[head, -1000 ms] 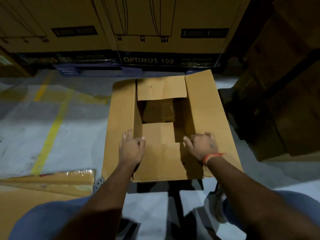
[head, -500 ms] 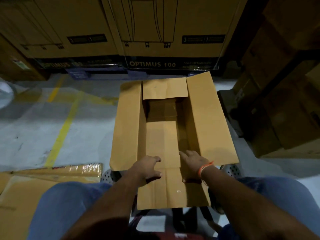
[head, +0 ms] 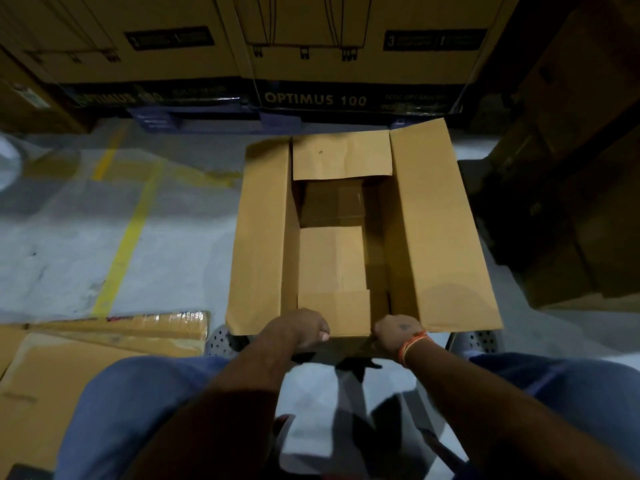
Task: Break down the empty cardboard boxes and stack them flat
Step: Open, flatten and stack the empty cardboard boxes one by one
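Dead centre on the concrete floor (head: 173, 254) sits the open cardboard box (head: 440, 230), top facing up, all four top flaps folded outward or up. Long flaps splay at 9 and 3 o'clock of the opening; far short flap (head: 343, 154) stands at 12; near short flap (head: 334, 311) at 6 is the one both hands are on. Inside, bottom flaps don't meet – a dark gap shows toward 12.

Left hand (head: 299, 329) grips the near flap's edge at its left corner, fingers curled tight together over the rim, thumb tip visible on the inner face. Right hand (head: 396, 332) clamps the same flap's right corner, fingers curled under & hidden – can't tell their exact spread. Orange wristband (head: 412, 344) on the right wrist.

Around the box: at 8 o'clock, flat cardboard (head: 69, 375) lies on the floor, w/ a taped piece (head: 138, 327) on top. Yellow floor line (head: 128, 237) runs at 9–10. Big printed cartons reading "OPTIMUS 100" (head: 315, 98) stand at 12, just behind the box. More stacked cartons (head: 571, 168), dark, at 2–3 o'clock. Blue trouser legs (head: 131, 410) at 6–7 & 5.
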